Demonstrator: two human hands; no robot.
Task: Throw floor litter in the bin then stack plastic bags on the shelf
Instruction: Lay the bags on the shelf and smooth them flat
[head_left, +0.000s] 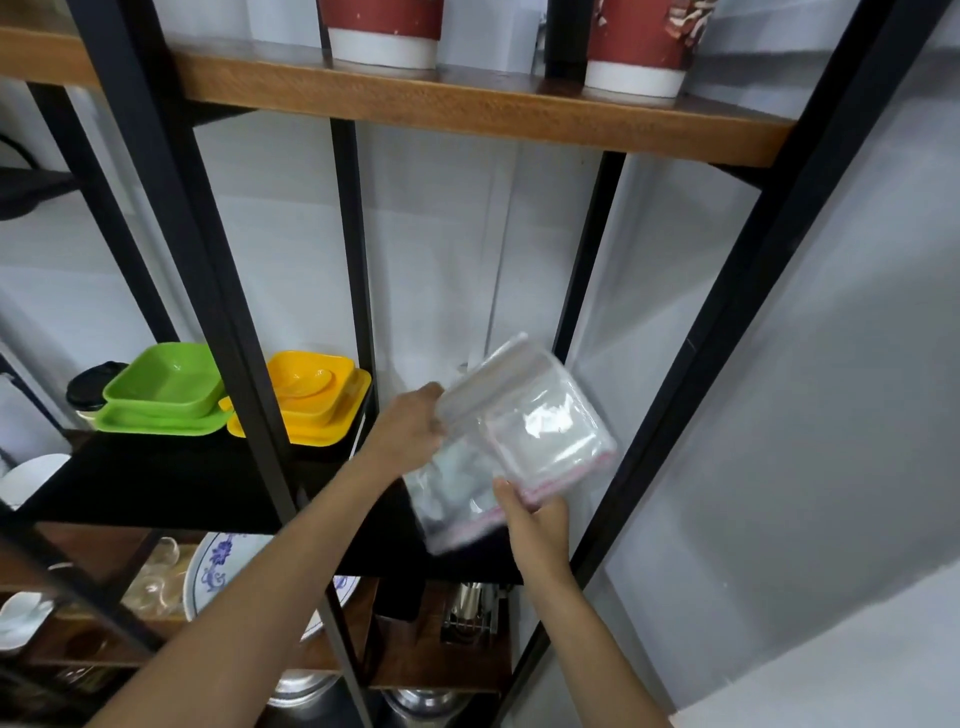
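Item: plastic bags (519, 441), clear, a small sheaf with red-edged flaps, held tilted just above the black shelf (208, 483), toward its right end.

Grip, left: our left hand (410, 426) closes on the sheaf's edge at nine o'clock, fingers curled behind the plastic, thumb side toward us.

Grip, right: our right hand (535, 525) pinches the lower edge at six o'clock, thumb on the front face, fingers under it.

Surroundings, outward:
- Yellow square dishes (306, 400), nested, on the same shelf at nine o'clock of the bags, behind a black upright (353, 249).
- Green square dishes (166, 395), nested, farther out at nine o'clock.
- Dark-lidded container (88, 389) beside the green set.
- Wooden shelf (467, 104) at twelve o'clock, bearing two red-and-white cups (384, 31).
- Blue-patterned plate (218, 566) and glassware on the tier at seven o'clock.
- Metal utensils (470, 608) at six o'clock, below our right wrist.
- Grey wall (831, 364) at three o'clock.
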